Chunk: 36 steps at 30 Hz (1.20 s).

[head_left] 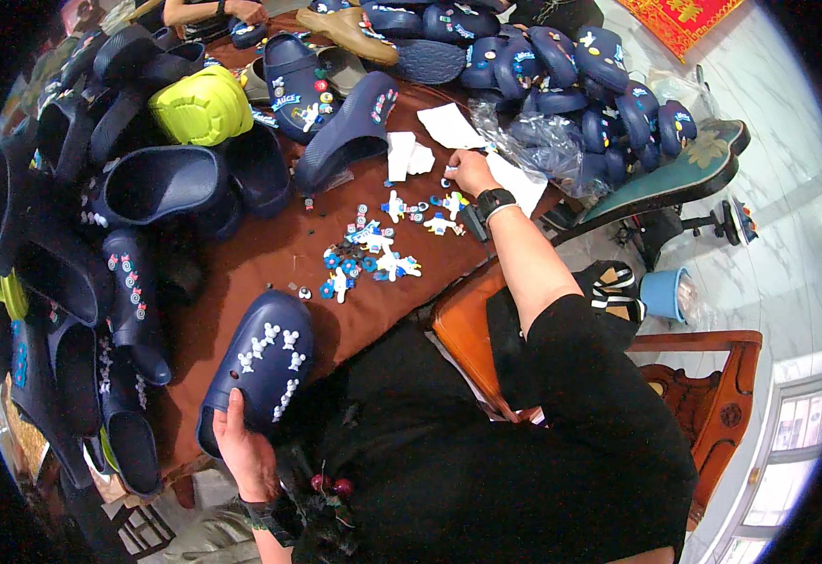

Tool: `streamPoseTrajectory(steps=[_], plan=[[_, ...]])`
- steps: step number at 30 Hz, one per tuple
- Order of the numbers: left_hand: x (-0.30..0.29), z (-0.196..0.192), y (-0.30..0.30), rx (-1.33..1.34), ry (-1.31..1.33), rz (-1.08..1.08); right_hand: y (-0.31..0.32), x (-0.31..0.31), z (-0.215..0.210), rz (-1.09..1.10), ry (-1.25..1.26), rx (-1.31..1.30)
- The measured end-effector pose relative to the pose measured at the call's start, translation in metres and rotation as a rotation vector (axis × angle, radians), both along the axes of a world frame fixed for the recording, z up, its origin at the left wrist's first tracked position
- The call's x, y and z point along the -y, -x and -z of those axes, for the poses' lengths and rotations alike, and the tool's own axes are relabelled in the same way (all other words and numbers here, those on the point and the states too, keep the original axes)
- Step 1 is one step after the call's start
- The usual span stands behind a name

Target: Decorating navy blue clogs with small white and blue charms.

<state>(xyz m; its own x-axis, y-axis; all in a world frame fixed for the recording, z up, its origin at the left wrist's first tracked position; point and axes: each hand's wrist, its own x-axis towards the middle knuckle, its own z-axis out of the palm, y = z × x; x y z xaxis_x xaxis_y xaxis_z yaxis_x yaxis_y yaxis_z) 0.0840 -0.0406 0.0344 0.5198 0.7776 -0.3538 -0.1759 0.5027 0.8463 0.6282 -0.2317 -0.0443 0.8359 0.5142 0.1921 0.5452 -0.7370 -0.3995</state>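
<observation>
My left hand (244, 456) grips a navy clog (260, 352) by its heel end, thumb on top. White mouse-shaped shoe charms (295, 359) sit in a curved row on its upper. Out over the table my right hand (473, 175), with a black watch on the wrist, has its fingertips pinched together low near some small charms. Whatever lies between them is too small to make out. Left of that hand, a loose pile of shoe charms (373, 249) in white, blue and yellow is spread on the brown tablecloth (232, 273).
Navy clogs (162, 183) crowd the table's left side, with a lime-green clog (202, 105) among them. More decorated clogs (529, 66) and clear plastic bags (547, 146) lie at the far right. White paper pieces (452, 126) rest near my right hand. Another person's hand (246, 11) shows at the far edge.
</observation>
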Motion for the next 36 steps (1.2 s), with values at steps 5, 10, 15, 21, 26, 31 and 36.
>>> streamPoseTrajectory(steps=[5,10,15,21,26,31,36], plan=[[0.002,0.009,0.007,0.019,-0.016,-0.017,0.008,-0.008,-0.006,0.027,-0.17,-0.099],[0.008,0.007,0.006,-0.021,-0.082,-0.041,0.089,-0.038,-0.083,-0.098,-0.478,-0.446],[0.007,0.007,-0.004,0.034,-0.073,-0.024,0.188,-0.069,-0.118,-0.519,-0.487,-0.72],[0.01,0.012,0.003,0.102,-0.021,-0.09,0.295,-0.122,-0.126,-1.096,-0.42,-0.528],[0.013,0.01,0.006,0.124,-0.01,-0.063,0.344,-0.144,-0.129,-1.137,-0.313,-0.598],[0.016,0.012,0.008,0.124,-0.06,-0.058,0.359,-0.154,-0.126,-1.239,-0.296,-0.469],[0.017,0.011,0.008,0.119,-0.06,-0.049,0.368,-0.157,-0.116,-1.229,-0.3,-0.354]])
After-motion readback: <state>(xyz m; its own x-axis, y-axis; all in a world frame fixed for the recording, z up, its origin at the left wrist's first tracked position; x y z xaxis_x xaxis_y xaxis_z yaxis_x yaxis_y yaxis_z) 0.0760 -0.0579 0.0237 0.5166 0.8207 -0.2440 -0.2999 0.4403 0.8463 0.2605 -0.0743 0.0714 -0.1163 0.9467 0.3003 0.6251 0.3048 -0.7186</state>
